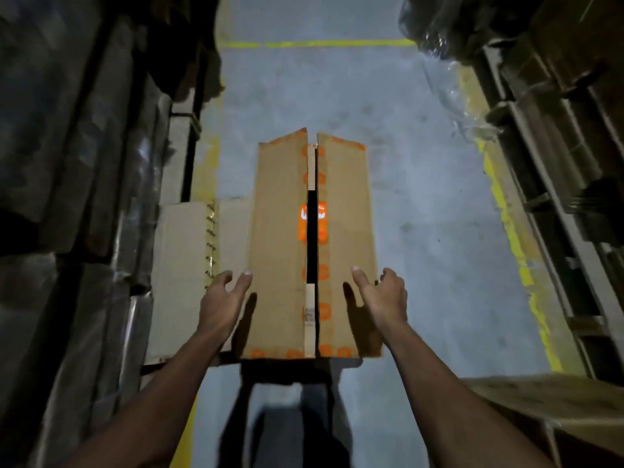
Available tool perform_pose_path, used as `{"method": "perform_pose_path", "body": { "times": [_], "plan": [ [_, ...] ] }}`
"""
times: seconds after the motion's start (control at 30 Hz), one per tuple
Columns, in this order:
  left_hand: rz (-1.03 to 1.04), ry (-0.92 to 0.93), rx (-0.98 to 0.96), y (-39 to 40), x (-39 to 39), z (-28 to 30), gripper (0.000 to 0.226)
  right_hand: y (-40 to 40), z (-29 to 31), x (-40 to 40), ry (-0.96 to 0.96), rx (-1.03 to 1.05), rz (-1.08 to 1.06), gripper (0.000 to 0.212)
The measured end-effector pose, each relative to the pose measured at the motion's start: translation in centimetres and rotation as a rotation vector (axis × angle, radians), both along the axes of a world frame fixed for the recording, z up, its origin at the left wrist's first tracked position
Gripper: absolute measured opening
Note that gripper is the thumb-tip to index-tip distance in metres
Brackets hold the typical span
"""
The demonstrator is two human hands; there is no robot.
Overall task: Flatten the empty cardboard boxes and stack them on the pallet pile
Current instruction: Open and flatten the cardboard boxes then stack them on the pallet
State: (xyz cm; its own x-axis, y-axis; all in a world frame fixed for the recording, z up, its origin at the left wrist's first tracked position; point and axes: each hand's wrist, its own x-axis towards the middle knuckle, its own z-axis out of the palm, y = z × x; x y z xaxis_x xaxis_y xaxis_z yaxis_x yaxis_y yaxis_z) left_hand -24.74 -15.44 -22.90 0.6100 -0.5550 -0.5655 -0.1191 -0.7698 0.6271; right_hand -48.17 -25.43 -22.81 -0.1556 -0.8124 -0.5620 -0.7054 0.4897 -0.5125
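Leftward, flattened cardboard beside box.

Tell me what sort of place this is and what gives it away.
Most likely a warehouse aisle. Yellow floor lines edge a bare concrete floor, tall racks hold shrink-wrapped goods on both sides, and a large cardboard box with orange tape sits on flattened cardboard in front of the person.

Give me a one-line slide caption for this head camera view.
Both open hands, left hand and right hand, reach for an orange-taped cardboard box in a dim warehouse aisle.
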Motion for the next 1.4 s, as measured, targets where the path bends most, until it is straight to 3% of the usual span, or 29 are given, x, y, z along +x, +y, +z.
{"method": "perform_pose_path", "body": {
  "times": [0.23, 0.3, 0.4, 0.57, 0.7, 0.8, 0.93, 1.03, 1.17, 1.4],
  "plan": [
    [-0.021, 0.138, 0.004, -2.6, 0.3, -8.0, 0.089, -4.0, -7.5, 0.2, 0.023, 0.084, -0.007, 0.102],
    [-0.001, 0.147, 0.008, -3.0, 0.4, -9.5, 0.076, -4.0, -8.9, 0.2, 0.003, 0.104, -0.044, 0.103],
    [0.057, 0.148, 0.017, -3.5, 0.3, -10.9, 0.053, -3.9, -9.9, 0.3, 0.007, 0.092, -0.091, 0.09],
    [0.069, 0.032, 0.033, -3.3, -0.4, -9.5, 0.066, -3.2, -8.4, 0.4, 0.076, 0.056, -0.084, 0.077],
    [0.069, -0.037, 0.021, -0.7, -1.6, -4.7, 0.081, -0.7, -4.1, -0.5, 0.091, 0.018, -0.068, 0.082],
    [0.065, -0.055, -0.014, 3.5, -3.0, -0.3, 0.08, 3.1, 0.2, -1.7, 0.087, 0.01, -0.062, 0.087],
    [0.059, -0.11, -0.025, 10.4, -4.6, 4.2, 0.057, 10.5, 4.9, -3.5, 0.036, -0.021, -0.087, 0.083],
    [0.04, -0.109, -0.036, 16.9, -5.3, 6.4, 0.075, 17.1, 7.3, -4.6, -0.003, -0.045, -0.104, 0.074],
    [0.004, -0.101, -0.078, 26.5, -6.3, 9.5, 0.075, 27.1, 9.7, -6.0, -0.033, -0.091, -0.135, 0.071],
    [-0.042, -0.091, -0.083, 40.1, -8.6, 13.5, 0.088, 42.2, 14.3, -8.4, -0.051, -0.117, -0.196, 0.091]
  ]
}}
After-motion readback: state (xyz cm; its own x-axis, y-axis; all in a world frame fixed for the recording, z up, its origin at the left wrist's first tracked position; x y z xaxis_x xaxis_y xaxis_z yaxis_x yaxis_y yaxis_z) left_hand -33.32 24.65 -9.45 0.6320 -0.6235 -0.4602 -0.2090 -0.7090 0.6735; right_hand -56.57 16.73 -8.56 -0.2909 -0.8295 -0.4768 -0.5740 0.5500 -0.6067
